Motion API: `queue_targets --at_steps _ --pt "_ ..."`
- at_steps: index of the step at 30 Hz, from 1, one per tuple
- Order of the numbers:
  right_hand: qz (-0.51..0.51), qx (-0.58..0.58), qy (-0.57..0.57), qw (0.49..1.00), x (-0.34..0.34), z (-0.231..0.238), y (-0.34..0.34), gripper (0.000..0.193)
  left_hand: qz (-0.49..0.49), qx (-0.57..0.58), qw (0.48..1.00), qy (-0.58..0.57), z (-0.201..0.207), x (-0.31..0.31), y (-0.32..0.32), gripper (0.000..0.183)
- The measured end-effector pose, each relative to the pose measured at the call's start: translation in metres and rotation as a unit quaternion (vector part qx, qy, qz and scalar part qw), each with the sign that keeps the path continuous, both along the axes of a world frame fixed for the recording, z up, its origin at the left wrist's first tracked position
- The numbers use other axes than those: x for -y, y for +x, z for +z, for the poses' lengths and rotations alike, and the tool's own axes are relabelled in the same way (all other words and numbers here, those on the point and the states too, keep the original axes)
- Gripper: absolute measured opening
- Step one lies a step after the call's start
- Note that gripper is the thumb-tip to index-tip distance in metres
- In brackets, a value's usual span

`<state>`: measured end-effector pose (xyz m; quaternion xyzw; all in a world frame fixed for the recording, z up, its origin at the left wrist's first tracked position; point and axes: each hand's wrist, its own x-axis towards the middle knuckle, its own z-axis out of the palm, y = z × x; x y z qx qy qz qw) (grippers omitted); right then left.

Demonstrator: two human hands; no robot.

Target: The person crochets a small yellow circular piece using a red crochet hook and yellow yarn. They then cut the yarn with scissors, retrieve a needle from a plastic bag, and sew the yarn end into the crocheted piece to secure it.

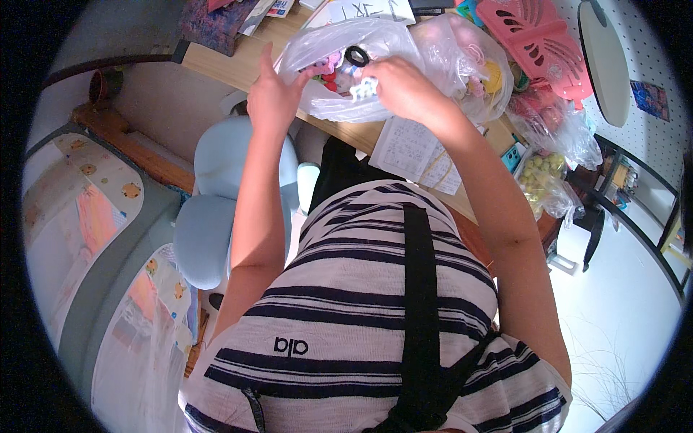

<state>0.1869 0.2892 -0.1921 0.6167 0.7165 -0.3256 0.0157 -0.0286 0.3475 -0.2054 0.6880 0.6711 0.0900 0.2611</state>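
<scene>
a person in a striped shirt stands at a wooden worktop, both hands raised to a clear plastic bag filled with small coloured trinkets. the left hand is spread, fingers up, its palm against the bag's near side and the thumb reaching toward the contents, steadying the film rather than gripping it. the right hand is curled at the bag's mouth, fingertips pinched on a small white toothed piece, seemingly a hair clip; just above it sits a black ring, likely a hair tie, though whether it is inside the film or on top cannot be told.

the bag rests on the worktop's near edge, touching a second clear bag of similar pieces to its right. a printed paper sheet lies just below the right wrist, a pink butterfly-cut tray leans behind, and another bag of pale green beads sits near the corner. a light blue chair stands under the worktop to the left.

judging by the scene, the handling is at an early or middle point: one piece is in the fingers, the bag looks mostly full, and no sorted pile is visible anywhere.
</scene>
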Motion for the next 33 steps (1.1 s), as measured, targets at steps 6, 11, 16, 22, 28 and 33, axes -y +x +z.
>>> queue_targets --at_steps 6,11,16,22,28,33 --pt "-0.086 -0.060 0.081 0.991 -0.005 -0.032 -0.035 0.051 -0.055 0.040 0.996 0.060 -0.026 -0.033 0.002 0.028" --pt "-0.231 -0.051 0.151 0.960 -0.034 -0.069 -0.071 0.050 -0.056 0.050 0.997 0.026 -0.013 -0.041 0.002 0.026" --pt "-0.247 -0.023 0.033 0.968 -0.039 -0.067 -0.060 0.023 -0.005 0.087 0.996 0.034 -0.023 -0.041 -0.009 0.028" --pt "-0.068 0.031 0.039 0.996 -0.021 -0.026 -0.020 0.023 -0.037 0.050 0.997 0.045 -0.021 -0.043 -0.016 0.028" --pt "-0.057 -0.004 0.148 0.987 -0.017 -0.017 -0.015 0.021 -0.033 0.081 0.995 0.044 -0.022 -0.037 -0.010 0.027" --pt "-0.360 -0.292 0.107 0.880 -0.019 -0.023 -0.012 0.028 -0.043 0.097 0.994 0.011 -0.012 -0.028 -0.003 0.027"
